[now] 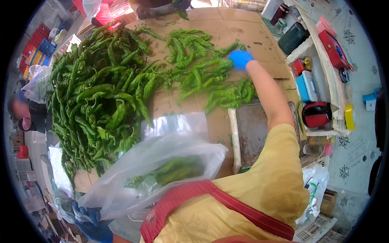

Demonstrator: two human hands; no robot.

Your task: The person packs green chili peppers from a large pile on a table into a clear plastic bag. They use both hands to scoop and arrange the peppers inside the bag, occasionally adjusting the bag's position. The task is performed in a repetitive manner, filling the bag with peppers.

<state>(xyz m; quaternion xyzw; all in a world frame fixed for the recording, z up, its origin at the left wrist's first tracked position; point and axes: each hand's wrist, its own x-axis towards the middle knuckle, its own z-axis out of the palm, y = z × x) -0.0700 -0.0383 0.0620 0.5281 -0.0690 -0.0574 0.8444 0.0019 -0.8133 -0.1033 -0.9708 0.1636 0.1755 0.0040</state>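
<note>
My left hand (94, 224), in a blue glove, is at the lower left, its fingers closed on the edge of a clear plastic bag (121, 170). Long green peppers (174, 172) show inside the bag, close to my body. Stretched out to the far right of the table, my right hand (241, 59), also blue-gloved, is at the edge of a loose group of green peppers (214, 67). Its fingers blur together, so I cannot see whether they grip any. A tall heap of the same peppers (97, 93) covers the table's left side.
Cardboard (243, 28) covers the table. Below my right arm lies a flat metal-topped tray or scale (253, 129). Along the right edge, a white shelf (324, 69) holds a dark green case (293, 38) and a red pouch (317, 114). Another person (160, 9) stands across the table.
</note>
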